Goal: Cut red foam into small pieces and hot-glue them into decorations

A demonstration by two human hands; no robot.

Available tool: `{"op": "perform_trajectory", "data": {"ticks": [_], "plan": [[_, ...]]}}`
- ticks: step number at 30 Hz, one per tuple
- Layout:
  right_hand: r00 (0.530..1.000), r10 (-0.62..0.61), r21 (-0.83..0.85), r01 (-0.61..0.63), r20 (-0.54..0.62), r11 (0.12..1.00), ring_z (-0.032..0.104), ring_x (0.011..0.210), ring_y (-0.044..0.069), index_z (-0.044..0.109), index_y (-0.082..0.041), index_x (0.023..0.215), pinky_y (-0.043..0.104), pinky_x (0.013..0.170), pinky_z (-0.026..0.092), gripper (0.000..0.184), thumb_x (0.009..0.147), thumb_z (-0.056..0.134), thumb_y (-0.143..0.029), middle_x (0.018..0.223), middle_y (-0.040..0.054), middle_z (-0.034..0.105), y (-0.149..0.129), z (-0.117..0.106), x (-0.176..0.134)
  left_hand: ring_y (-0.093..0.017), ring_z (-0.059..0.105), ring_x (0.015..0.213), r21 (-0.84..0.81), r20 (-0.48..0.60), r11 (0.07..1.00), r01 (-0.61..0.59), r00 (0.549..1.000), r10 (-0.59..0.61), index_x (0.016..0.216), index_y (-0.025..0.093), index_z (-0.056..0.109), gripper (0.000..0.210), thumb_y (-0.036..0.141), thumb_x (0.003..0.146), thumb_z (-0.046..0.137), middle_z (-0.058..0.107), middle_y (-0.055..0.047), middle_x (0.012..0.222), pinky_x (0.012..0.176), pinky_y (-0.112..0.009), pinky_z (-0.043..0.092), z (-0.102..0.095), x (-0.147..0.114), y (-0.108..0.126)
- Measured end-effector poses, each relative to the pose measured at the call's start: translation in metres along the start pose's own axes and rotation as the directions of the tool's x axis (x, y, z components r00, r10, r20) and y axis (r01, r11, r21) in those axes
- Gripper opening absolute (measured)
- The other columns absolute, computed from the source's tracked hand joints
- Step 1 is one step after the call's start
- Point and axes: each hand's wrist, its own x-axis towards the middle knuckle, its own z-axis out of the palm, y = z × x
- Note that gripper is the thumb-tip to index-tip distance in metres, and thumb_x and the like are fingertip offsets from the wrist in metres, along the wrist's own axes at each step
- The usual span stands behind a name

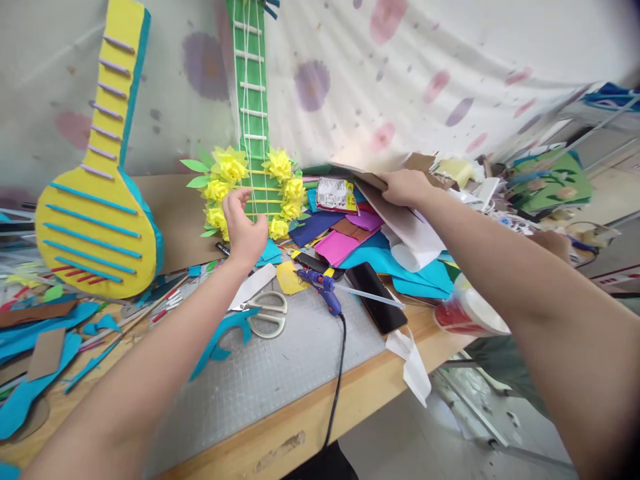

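In front of a green paper guitar [259,181] with white strings and yellow paper flowers [230,164] is my left hand [244,227]. Its fingers are loosely curved, the thumb stands apart, and nothing shows between them. Whether its fingertips touch the guitar I cannot tell. My right hand [406,188] is closed on the edge of a brown cardboard sheet [367,177], lifted at the back of the table. Beneath it lie coloured papers [345,245], a roll of white paper [413,243] and a small printed packet [334,195].
A yellow and blue cardboard guitar [93,230] leans on the left. On the grey cutting mat [295,363] lie scissors [270,313], a blue glue gun [323,287] with its cord and a black phone [376,297]. A paper tub [470,310] stands near the right edge.
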Motion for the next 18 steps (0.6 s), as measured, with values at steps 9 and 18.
{"op": "perform_trajectory", "data": {"ticks": [9,18], "plan": [[0.940,-0.336,-0.087,0.331,-0.056,0.940,0.054,0.099,0.026,0.058,-0.014,0.107,0.034,0.079,0.040,0.032,0.084,0.043,-0.030,0.107,0.0164,0.060,-0.054,0.032,-0.052,-0.018,0.056,0.097,-0.044,0.275,0.995,0.085,0.959,-0.070,0.102,0.021,0.049,0.037,0.006,0.067,0.051,0.052,-0.007,0.111,0.087,-0.033,0.046,0.008,-0.012,0.008],[0.961,-0.144,0.052,0.136,0.237,0.989,0.056,0.106,0.025,0.048,-0.008,0.121,0.031,0.086,0.041,0.044,0.077,0.044,-0.013,0.120,0.0176,0.056,-0.035,0.067,-0.082,-0.022,0.062,0.088,0.014,0.888,0.697,0.717,0.311,-0.338,0.098,0.011,0.056,0.037,0.040,0.076,0.061,0.065,-0.015,0.092,0.079,-0.034,0.049,0.133,-0.012,0.061]]}}
